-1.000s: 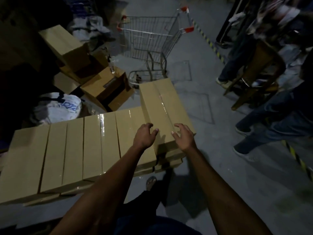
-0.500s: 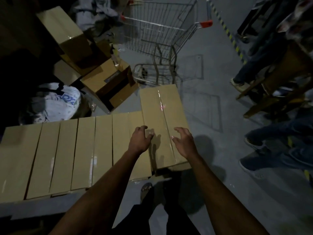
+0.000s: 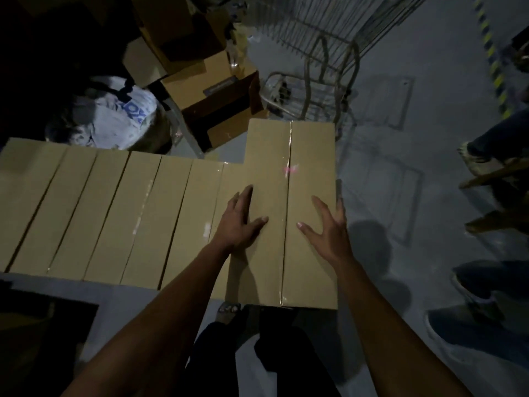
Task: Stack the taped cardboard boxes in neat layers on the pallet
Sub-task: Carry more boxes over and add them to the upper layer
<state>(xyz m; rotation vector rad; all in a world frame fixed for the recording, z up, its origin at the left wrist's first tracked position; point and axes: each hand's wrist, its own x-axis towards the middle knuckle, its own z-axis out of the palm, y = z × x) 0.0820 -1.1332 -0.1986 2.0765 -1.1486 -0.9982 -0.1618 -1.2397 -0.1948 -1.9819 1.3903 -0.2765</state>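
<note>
Centre frame, the box (image 3: 289, 213) lies flat at the right end of the row (image 3: 114, 213), sticking out at both ends. Left hand (image 3: 239, 222) and right hand (image 3: 329, 227) rest on top, fingers spread. I'd push evenly with both palms until its edges line up.

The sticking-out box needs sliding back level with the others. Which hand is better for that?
Probably the right hand. It lies near the box's free outer edge, fingers spread flat. The left hand lies flat over the seam beside the row.

pallet hidden under boxes (image 3: 114, 213); cart (image 3: 323, 38) top cropped
</note>
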